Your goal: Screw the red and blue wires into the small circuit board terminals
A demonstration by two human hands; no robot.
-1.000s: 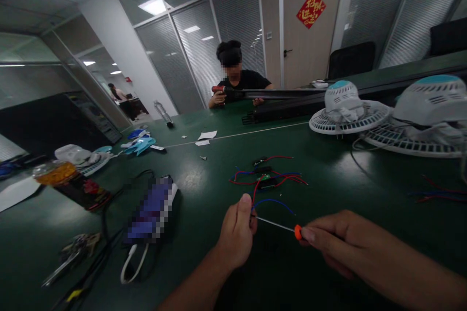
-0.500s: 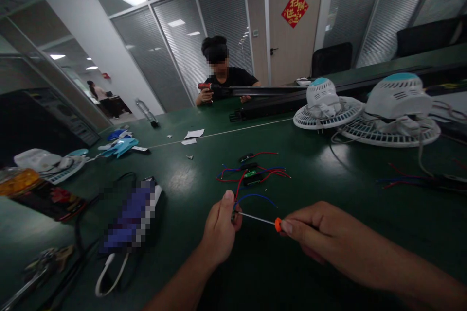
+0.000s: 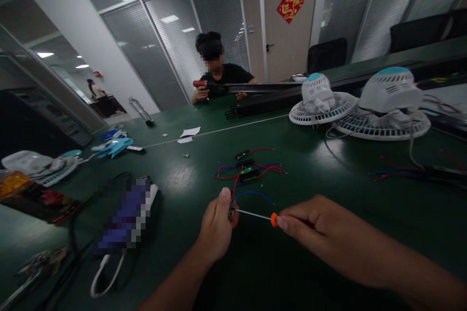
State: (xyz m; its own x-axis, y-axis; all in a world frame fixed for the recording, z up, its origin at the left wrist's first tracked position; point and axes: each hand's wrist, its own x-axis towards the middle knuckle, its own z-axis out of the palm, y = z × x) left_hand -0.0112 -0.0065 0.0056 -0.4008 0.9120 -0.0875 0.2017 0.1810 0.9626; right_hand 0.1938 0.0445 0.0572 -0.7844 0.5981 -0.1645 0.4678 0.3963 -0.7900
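Observation:
Between the thumb and fingers of my left hand [image 3: 218, 226] is a small green circuit board [image 3: 230, 212], mostly hidden by them. A red wire [image 3: 236, 182] and a blue wire [image 3: 253, 193] run out from it. My right hand [image 3: 321, 233] is closed around the handle of a screwdriver [image 3: 255, 214], with an orange collar showing at the fingertips. Its thin metal shaft points left, and the tip meets the board's edge at my left fingers. Just beyond lie several small boards [image 3: 248, 171] with red and blue wires.
Two white fan heads [image 3: 317, 99] lie on the green table [image 3: 175, 228] at the back right. Left are a pixelated purple box [image 3: 126, 218], a dark jar [image 3: 40, 201], cables and metal pieces. Across the table a person [image 3: 221, 70] holds a red power tool near a long black bar.
The whole view has shifted slightly, so everything sits a little further left and up. Both hands keep their holds, and the screwdriver tip stays at the board.

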